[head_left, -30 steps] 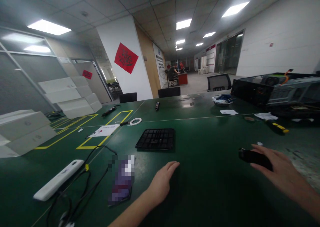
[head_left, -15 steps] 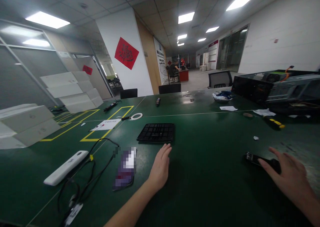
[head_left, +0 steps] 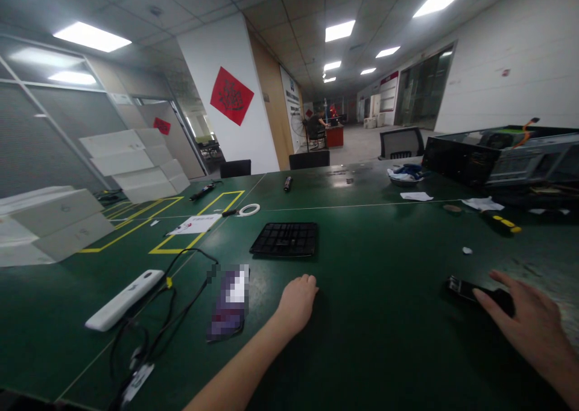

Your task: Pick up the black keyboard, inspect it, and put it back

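My left hand (head_left: 297, 302) rests at the green table, palm side down, its fingers curled in; I see nothing in it. Beyond its fingertips lies a black ribbed tray-like panel (head_left: 284, 240). To its left is a flat, purple and white item (head_left: 230, 302), blurred by pixels. At the right, my right hand (head_left: 525, 305) has its thumb and fingers around a black handheld tool (head_left: 480, 291) with a silvery end, low over the table. The tool's exact kind is unclear, and its rear end is partly hidden by the hand.
A white power strip (head_left: 124, 300) and black cables lie at the left, near white boxes (head_left: 63, 221). A tape ring (head_left: 249, 210) and a black cylinder (head_left: 287, 184) are farther back. At the right stand an open computer case (head_left: 461, 159) and a yellow-black tool (head_left: 502, 222).
My left hand's fingers, stretched out before, are now curled, and the hand sits slightly nearer me. My right hand stays at the black tool. The whole view has shifted slightly.
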### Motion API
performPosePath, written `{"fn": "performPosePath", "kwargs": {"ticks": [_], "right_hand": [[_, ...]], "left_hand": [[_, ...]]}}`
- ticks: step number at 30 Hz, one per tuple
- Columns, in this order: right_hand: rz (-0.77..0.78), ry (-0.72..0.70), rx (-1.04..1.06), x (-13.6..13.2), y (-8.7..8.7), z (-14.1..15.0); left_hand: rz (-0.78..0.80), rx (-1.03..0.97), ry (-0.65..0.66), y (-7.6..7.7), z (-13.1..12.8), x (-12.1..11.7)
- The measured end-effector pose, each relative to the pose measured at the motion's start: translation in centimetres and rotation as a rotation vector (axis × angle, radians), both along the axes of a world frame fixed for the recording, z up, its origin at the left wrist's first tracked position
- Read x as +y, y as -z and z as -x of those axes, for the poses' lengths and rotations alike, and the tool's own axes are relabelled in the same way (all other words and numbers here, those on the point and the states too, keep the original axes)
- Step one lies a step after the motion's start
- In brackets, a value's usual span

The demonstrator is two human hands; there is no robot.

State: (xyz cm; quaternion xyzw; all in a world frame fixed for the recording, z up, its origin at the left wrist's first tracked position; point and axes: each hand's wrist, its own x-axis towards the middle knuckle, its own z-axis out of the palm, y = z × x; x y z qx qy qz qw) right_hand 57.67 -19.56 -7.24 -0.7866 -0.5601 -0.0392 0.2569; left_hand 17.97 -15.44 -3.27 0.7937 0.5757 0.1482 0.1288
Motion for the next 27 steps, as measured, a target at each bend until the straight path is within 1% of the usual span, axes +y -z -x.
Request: {"fn": "performPosePath", "kwargs": {"ticks": [1,2,4,5,6,9,11,14,17,20,22,25,27], "right_hand": [[0.004,-0.003,0.000,0.0,0.1,-0.1],[0.004,-0.009,-0.002,0.1,0.2,-0.1],[-0.009,-0.021,-0.013,0.1,0.5,-0.3],[-0.013,-0.027,-0.018,0.2,0.7,-0.4],[-0.008,-0.028,-0.020,0.2,0.9,-0.5],[0.014,-0.020,-0.009,0.3,1.4,-0.7],[0.031,-0.013,0.011,0.3,1.6,-0.8],[0.068,-0.017,0.038,0.3,1.6,-0.7],[0.113,-0.008,0.060,0.4,1.3,-0.5],[0.136,-0.017,0.063,0.4,1.2,-0.4],[0.112,-0.064,0.058,0.4,1.3,-0.4],[0.079,-0.172,0.092,0.5,1.3,-0.6],[0.104,-0.222,0.149,0.5,0.7,-0.2]], "left_hand": [[0.027,-0.129,-0.024,0.0,0.3,0.4],[0.068,-0.273,-0.078,-0.1,0.7,0.9],[0.154,-0.506,-0.230,-0.8,1.8,2.5],[0.183,-0.568,-0.308,-1.4,2.4,3.4],[0.190,-0.586,-0.373,-2.0,3.1,4.5],[0.136,-0.484,-0.474,-3.7,5.2,7.9],[0.104,-0.358,-0.537,-4.2,6.1,10.0],[0.089,-0.133,-0.596,-4.2,6.3,12.2],[0.103,0.041,-0.591,-3.8,5.6,13.6],[0.108,0.145,-0.550,-3.8,4.8,14.3],[0.096,0.189,-0.525,-3.9,4.4,14.3],[0.065,0.217,-0.492,-4.2,3.9,13.5],[0.041,0.219,-0.466,-4.4,3.5,12.4]]}}
